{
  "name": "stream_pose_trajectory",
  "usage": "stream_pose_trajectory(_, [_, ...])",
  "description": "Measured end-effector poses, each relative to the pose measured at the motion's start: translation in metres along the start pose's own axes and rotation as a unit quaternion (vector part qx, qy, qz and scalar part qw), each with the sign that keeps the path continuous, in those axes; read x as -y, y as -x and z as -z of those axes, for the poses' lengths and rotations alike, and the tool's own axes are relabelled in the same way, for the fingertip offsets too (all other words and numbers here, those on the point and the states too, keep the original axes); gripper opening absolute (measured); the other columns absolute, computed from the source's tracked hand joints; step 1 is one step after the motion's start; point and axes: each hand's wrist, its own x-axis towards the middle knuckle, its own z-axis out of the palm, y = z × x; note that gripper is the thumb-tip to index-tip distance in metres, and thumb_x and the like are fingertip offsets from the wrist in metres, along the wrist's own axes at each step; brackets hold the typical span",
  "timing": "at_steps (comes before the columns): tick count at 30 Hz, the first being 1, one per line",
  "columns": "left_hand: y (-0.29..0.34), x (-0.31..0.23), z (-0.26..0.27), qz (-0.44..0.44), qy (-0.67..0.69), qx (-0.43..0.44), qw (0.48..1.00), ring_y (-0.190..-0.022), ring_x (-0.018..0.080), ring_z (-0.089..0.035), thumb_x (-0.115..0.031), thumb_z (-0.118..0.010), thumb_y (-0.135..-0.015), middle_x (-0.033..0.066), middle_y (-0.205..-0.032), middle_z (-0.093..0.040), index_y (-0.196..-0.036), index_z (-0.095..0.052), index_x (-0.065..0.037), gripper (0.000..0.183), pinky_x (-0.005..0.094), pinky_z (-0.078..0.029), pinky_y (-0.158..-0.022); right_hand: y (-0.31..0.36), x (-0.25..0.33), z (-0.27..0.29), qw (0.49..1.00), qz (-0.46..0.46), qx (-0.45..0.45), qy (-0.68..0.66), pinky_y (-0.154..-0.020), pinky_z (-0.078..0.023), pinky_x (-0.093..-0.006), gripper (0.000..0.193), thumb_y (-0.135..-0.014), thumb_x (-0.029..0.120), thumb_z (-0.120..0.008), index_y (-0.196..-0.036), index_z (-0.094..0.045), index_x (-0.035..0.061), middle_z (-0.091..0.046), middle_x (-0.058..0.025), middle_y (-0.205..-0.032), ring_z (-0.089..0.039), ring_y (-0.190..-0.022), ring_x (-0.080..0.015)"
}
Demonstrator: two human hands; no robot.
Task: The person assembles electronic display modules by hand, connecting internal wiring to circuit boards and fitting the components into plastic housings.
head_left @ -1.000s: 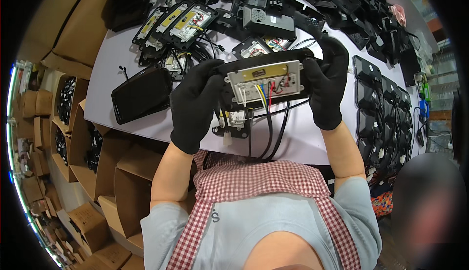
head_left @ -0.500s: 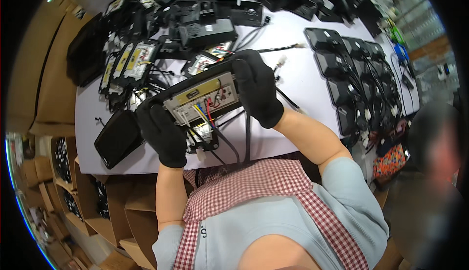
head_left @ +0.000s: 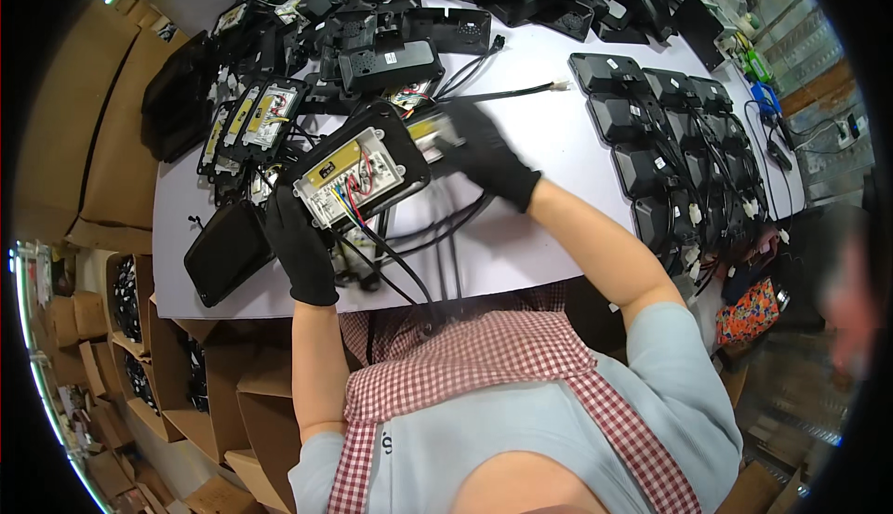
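My left hand (head_left: 302, 246), in a black glove, holds an open black electronic unit (head_left: 358, 176) by its lower left corner. The unit shows a white circuit board with coloured wires, and black cables (head_left: 409, 267) hang from it toward my chest. My right hand (head_left: 486, 153), also gloved in black, is off the unit and reaches over the white table (head_left: 549, 235) to a small yellowish part (head_left: 430, 129) just behind the unit. I cannot tell whether its fingers have closed on that part.
Rows of black housings (head_left: 651, 142) with connectors line the table's right side. More open units (head_left: 246, 114) and black covers (head_left: 391, 49) crowd the far left. A flat black cover (head_left: 226, 252) lies by my left hand. Cardboard boxes (head_left: 139, 365) stand on my left.
My right hand has let go of the unit's right end and moved out to the table behind it. My left hand alone now holds the unit, which has tilted.
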Motion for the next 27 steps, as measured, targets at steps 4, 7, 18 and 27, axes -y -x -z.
stream_pose_trajectory(4, [0.005,0.015,0.005,-0.203,-0.265,-0.01,0.943,-0.087,0.0152,-0.058,-0.027,-0.044,-0.107,0.0081,-0.098,-0.063,-0.106,-0.06,0.004,0.035,0.0314,-0.047,-0.078,-0.017,0.024,-0.023,0.978,0.178,-0.002,0.106,-0.102,-0.044,-0.0475,0.042,-0.083,0.022,-0.07,-0.119,-0.061,0.0029,-0.058,-0.0253,-0.123,-0.053,-0.12,-0.041])
stream_pose_trajectory(7, [0.005,0.007,-0.001,-0.094,-0.15,-0.026,0.984,-0.09,0.021,-0.06,-0.028,-0.043,-0.107,0.0114,-0.102,-0.064,-0.109,-0.06,0.005,0.037,0.0345,-0.048,-0.08,-0.042,0.011,-0.004,0.99,0.133,-0.036,-0.012,-0.1,-0.045,-0.0486,0.039,-0.084,0.021,-0.07,-0.119,-0.062,0.0055,-0.06,-0.021,-0.122,-0.056,-0.115,-0.0391])
stream_pose_trajectory(18, [-0.04,-0.022,-0.058,0.032,-0.302,0.248,0.92,-0.076,0.0286,-0.068,-0.038,-0.058,-0.096,0.015,-0.084,-0.071,-0.105,-0.069,-0.002,0.039,0.0347,-0.052,-0.071,-0.197,-0.089,0.071,0.919,-0.104,0.084,0.37,-0.087,-0.052,-0.0421,0.042,-0.08,0.036,-0.073,-0.113,-0.071,0.0109,-0.07,-0.016,-0.112,-0.068,-0.101,-0.0318])
stream_pose_trajectory(27, [0.036,-0.058,-0.047,-0.112,-0.434,0.138,0.883,-0.071,0.0302,-0.066,-0.045,-0.078,-0.081,0.0098,-0.077,-0.064,-0.091,-0.061,-0.006,0.043,0.0411,-0.051,-0.061,-0.058,0.063,0.063,0.907,0.301,-0.105,0.276,-0.076,-0.047,-0.0415,0.018,-0.072,0.006,-0.076,-0.086,-0.066,0.0121,-0.058,-0.006,-0.074,-0.059,-0.077,-0.027])
